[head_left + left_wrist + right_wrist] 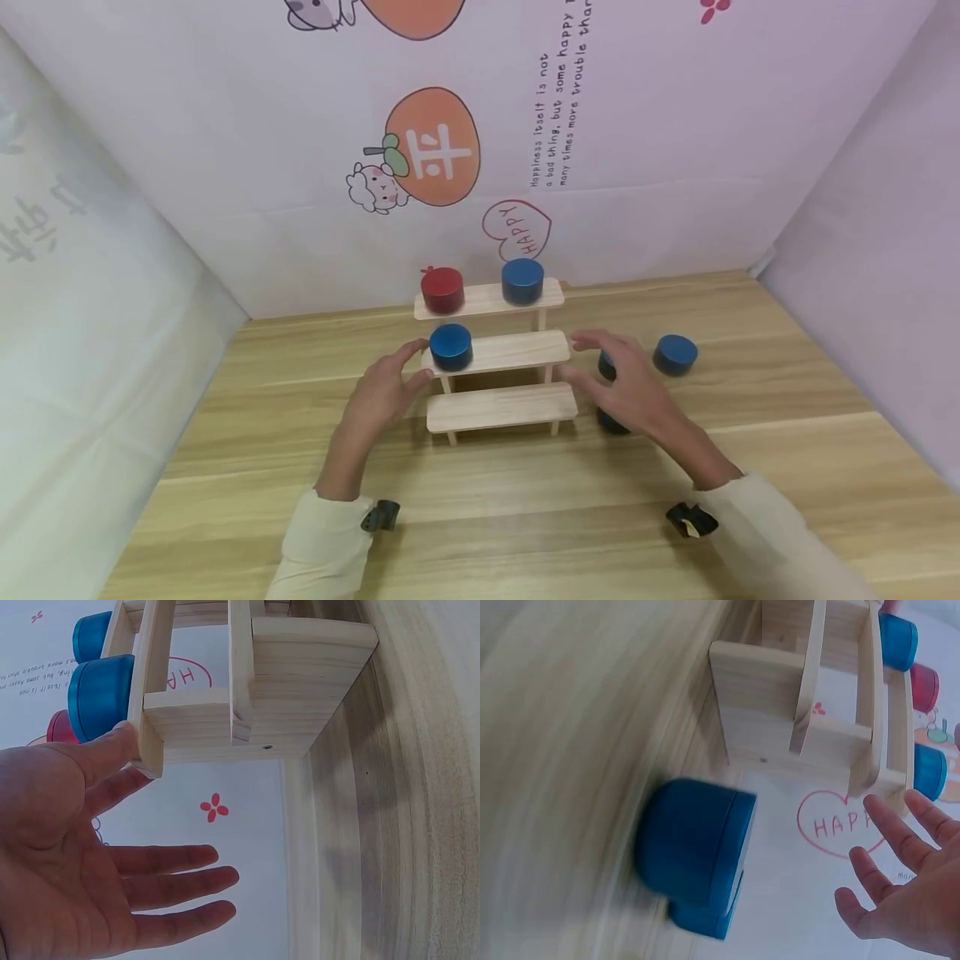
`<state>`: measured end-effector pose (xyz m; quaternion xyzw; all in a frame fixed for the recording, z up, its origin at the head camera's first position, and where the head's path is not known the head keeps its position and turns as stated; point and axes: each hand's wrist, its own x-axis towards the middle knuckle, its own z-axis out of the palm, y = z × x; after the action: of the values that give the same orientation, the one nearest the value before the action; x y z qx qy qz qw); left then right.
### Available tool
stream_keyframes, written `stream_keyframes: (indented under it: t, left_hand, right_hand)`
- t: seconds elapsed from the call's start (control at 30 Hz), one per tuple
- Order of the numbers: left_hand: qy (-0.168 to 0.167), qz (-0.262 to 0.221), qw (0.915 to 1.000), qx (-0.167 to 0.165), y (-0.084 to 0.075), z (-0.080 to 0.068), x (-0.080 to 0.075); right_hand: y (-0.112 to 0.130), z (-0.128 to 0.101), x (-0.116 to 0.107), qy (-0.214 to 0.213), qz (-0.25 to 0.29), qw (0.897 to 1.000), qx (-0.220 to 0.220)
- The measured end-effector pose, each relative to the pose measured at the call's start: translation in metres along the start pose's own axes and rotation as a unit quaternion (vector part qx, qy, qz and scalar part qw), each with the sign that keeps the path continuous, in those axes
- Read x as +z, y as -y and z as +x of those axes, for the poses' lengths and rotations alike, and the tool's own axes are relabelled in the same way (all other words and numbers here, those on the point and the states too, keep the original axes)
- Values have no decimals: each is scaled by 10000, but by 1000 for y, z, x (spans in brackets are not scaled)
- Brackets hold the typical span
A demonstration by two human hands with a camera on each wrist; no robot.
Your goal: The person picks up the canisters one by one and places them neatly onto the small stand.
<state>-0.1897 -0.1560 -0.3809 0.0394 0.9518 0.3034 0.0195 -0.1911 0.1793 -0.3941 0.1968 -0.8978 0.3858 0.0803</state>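
A small three-step wooden shelf [501,407] stands mid-table. Its top step carries a red cylinder [442,289] and a blue cylinder [522,280]; the middle step carries another blue cylinder [451,347]; the bottom step is bare. My left hand [390,387] is open at the shelf's left end, thumb beside the middle step [150,712], palm [82,862] empty. My right hand [615,375] is open at the shelf's right end, fingers [900,847] spread and holding nothing. Under and behind it, blue cylinders [611,422] lie on the table, one of them blurred [694,844].
One more blue cylinder [675,354] sits on the wooden table [525,517] right of the hand. A printed backdrop [435,150] closes the back, and pale side walls [885,250] stand left and right. Cream sleeves cover both forearms.
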Motion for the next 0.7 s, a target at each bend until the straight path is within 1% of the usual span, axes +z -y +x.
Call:
stream_keyframes:
  t: [0.07, 0.27, 0.53, 0.7]
  left_hand:
    - [11, -4, 10000, -28, 0, 0, 0]
    - [23, 9, 10000, 1, 0, 0, 1]
    - [84, -17, 10000, 29, 0, 0, 1]
    - [102, -39, 9999, -6, 0, 0, 0]
  right_hand:
    - [-4, -3, -4, -1, -56, 10000, -16]
    - [-16, -11, -12, -131, -147, 9995, -252]
    - [-33, -25, -27, 102, -217, 9997, -93]
    - [-42, -34, -34, 105, -253, 9996, -82]
